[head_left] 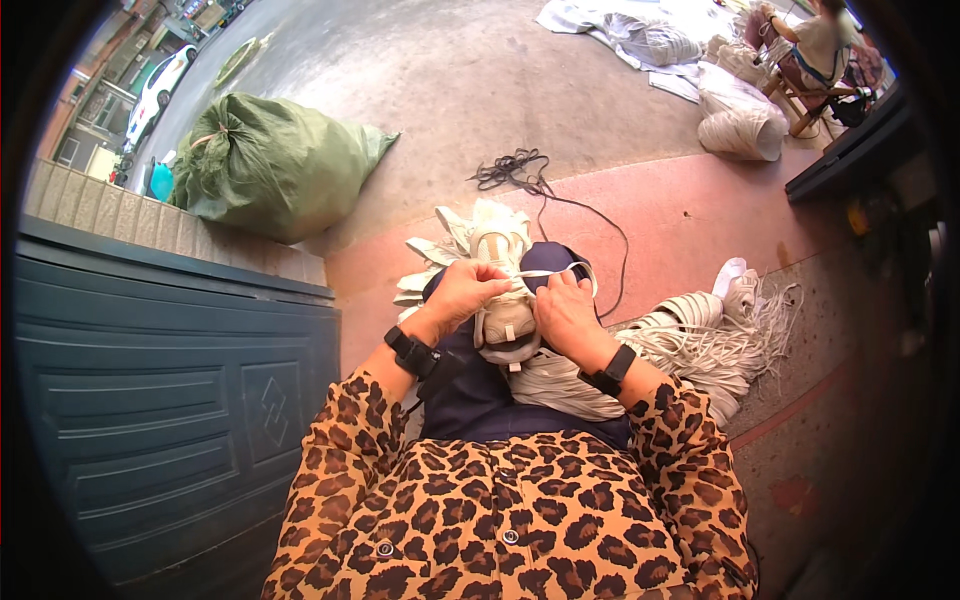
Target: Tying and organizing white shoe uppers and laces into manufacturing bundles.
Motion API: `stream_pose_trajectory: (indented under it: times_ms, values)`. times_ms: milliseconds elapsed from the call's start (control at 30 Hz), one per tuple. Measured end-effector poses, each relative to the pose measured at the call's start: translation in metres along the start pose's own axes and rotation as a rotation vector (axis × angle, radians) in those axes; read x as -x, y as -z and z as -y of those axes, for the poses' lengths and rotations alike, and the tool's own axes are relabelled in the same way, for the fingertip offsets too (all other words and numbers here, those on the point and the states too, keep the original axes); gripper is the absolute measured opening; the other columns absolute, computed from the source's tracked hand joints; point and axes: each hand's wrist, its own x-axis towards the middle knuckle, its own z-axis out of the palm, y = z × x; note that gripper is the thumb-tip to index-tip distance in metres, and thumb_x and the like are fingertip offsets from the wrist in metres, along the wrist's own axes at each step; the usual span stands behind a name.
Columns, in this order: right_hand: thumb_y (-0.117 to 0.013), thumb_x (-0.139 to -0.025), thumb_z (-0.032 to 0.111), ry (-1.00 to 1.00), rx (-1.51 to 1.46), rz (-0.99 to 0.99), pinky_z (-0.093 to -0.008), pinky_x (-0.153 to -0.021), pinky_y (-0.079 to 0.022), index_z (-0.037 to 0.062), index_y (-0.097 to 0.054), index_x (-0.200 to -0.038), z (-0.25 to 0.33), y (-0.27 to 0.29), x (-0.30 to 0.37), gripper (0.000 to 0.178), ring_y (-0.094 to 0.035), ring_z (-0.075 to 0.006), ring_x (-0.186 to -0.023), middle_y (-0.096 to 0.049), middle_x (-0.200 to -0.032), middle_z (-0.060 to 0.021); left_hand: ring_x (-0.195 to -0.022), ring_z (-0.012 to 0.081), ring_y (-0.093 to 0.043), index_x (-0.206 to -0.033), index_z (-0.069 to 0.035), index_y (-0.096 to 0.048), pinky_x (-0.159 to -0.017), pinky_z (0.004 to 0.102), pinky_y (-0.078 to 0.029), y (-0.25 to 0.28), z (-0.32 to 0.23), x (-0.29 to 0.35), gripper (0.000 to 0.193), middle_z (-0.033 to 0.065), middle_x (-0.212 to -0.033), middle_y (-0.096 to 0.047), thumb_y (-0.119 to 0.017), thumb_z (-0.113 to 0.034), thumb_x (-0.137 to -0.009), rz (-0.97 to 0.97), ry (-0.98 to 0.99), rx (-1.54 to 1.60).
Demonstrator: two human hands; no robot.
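Note:
A beige shoe rests on my lap between my knees, its heel opening toward me. A flat cream shoelace crosses over its front and loops up to the right. My left hand pinches the lace at the shoe's left side, fingers together. On the other side my right hand is closed on the lace, with the loop rising above its fingers. A thick bundle of cream laces lies across my right thigh and spreads out to the right. More pale shoe parts fan out beyond my left knee.
A full green sack stands at the far left, beside a blue panelled door. A tangled black cord trails over the floor. White sacks and a seated person are at the far right.

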Motion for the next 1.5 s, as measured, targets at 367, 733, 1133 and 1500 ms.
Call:
stream_pose_trajectory:
  times_ms: [367,733,1133,1500]
  values:
    - [-0.054,-0.069,0.008,0.203,-0.256,-0.184,-0.0345,-0.067,-0.040,0.0060,-0.054,-0.078,-0.008,-0.011,0.000,0.009,-0.051,-0.0233,-0.079,-0.054,-0.075,-0.0072,-0.074,0.0086,-0.055,-0.088,0.001,-0.060,-0.068,0.0215,-0.045,-0.008,-0.026,-0.020,0.016,0.0029,-0.080,-0.060,-0.065,-0.005,-0.074,0.052,0.011,0.016]
    - [-0.053,-0.070,0.014,0.405,0.140,-0.044,-0.0302,-0.067,-0.038,0.0084,-0.057,-0.076,-0.002,0.005,-0.006,0.009,-0.052,-0.0181,-0.079,-0.057,-0.075,-0.0044,-0.059,0.0098,-0.055,-0.106,-0.002,-0.048,-0.054,0.0206,-0.044,-0.005,-0.024,-0.018,0.028,0.0062,-0.073,-0.059,-0.054,-0.007,-0.079,0.003,0.030,-0.123]
    - [-0.050,-0.071,0.012,0.476,-0.245,-0.324,-0.0343,-0.079,-0.039,0.0079,-0.051,-0.083,0.021,0.022,0.009,0.013,-0.052,-0.0222,-0.092,-0.054,-0.083,-0.0073,-0.054,0.0093,-0.053,-0.109,0.001,-0.048,-0.050,0.0205,-0.042,-0.016,-0.039,-0.042,0.030,0.0049,-0.068,-0.058,-0.053,-0.010,-0.082,0.279,0.170,-0.126]
    - [-0.046,-0.091,0.010,0.470,-1.068,-1.123,-0.0421,-0.077,-0.049,-0.0010,-0.045,-0.101,-0.007,0.223,-0.015,0.015,-0.055,-0.0152,-0.060,-0.057,-0.068,-0.0087,-0.081,0.0293,-0.059,-0.107,0.002,-0.052,-0.074,0.0350,-0.046,-0.009,-0.032,-0.027,0.030,0.0178,-0.082,-0.061,-0.045,-0.006,-0.079,0.002,-0.233,-0.813]
